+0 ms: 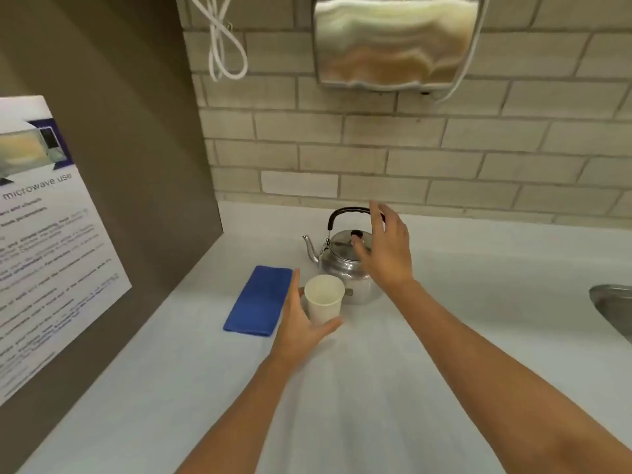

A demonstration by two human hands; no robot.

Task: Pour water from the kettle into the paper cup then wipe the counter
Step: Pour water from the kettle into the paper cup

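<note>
Kettle (345,258) stands upright on table (444,302) near back wall, spout pointing left, black handle raised. Cup (324,299) stands upright just in front of kettle, looks empty, nothing poured yet. Cloth (261,300), blue, folded, lies flat just left of cup. Left hand (301,323): grip open, thumb near side of cup, fingers curving round far-left side; contact w/ cup wall cannot be confirmed, not closed on it. Right hand (386,251): grip spread wide, empty, hovering over kettle lid, fingertips near handle, no hold. Step in hand, by judgement: secure cup and take kettle. Recs: close right grip fully round handle top before lifting; steady cup low on its wall w/o squeezing, paper will deform; bring spout over cup mouth, tilt slowly; lid may slip if tipped hard. Keep cloth clear of pour, needed dry-ish for wipe. Surface: pale, smooth, no spill visible. Room: tiled wall, steel dispenser (396,42) above, white cord (225,39) hanging, microwave notice (44,234) on left panel, sink (615,313) edge at right.
</note>
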